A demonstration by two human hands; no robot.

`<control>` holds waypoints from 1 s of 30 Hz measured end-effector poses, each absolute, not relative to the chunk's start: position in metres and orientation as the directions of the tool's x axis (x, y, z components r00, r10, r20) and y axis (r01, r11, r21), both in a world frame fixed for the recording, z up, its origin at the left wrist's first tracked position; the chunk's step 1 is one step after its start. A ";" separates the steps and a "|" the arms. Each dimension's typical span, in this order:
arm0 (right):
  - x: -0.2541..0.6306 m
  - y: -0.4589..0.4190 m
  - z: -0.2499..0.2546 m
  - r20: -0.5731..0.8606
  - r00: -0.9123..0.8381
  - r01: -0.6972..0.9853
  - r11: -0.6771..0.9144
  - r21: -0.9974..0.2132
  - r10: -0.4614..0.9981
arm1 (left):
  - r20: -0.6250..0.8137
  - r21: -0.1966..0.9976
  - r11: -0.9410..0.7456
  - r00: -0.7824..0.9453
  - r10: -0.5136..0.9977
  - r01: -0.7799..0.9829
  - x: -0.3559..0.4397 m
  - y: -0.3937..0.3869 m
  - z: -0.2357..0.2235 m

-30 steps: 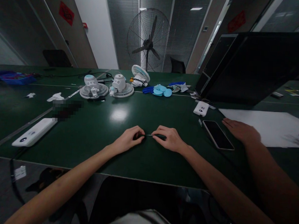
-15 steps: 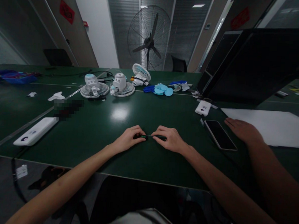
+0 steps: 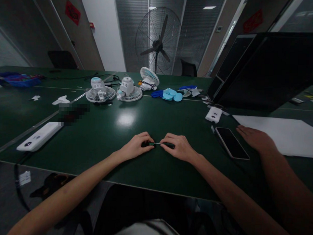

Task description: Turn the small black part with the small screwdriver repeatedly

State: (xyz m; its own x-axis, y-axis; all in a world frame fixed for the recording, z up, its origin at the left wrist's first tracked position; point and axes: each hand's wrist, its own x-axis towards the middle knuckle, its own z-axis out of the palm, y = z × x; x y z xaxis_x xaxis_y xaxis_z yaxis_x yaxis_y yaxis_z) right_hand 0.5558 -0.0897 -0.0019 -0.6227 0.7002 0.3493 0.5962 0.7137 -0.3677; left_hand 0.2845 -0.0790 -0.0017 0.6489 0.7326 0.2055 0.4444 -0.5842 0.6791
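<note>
Toward the counter's (image 3: 156, 115) front edge, left fingers (image 3: 146, 149) pinch a dark piece (image 3: 151, 143), right fingers (image 3: 167, 150) a handle (image 3: 169, 144): align both.

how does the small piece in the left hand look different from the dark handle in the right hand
The small piece in the left hand shows green near its tip, while the dark handle in the right hand shows none. Fingers hide much of the small piece; more of the dark handle shows. They share a rough line, with a thin shaft between them.
</note>
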 end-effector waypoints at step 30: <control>0.524 -0.105 0.011 0.165 -0.626 0.754 0.645 -0.124 0.762 | 0.187 0.704 -0.587 0.692 0.697 0.400 0.286 -0.079 0.000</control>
State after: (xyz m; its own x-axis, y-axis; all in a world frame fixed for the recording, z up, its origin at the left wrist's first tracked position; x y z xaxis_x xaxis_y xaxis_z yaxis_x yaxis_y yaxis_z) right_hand 0.5235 -0.1048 0.0113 -0.6256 0.7625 0.1650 0.7538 0.6453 -0.1238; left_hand 0.2857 -0.0792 0.0005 0.6922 0.6969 0.1875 0.4000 -0.5867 0.7042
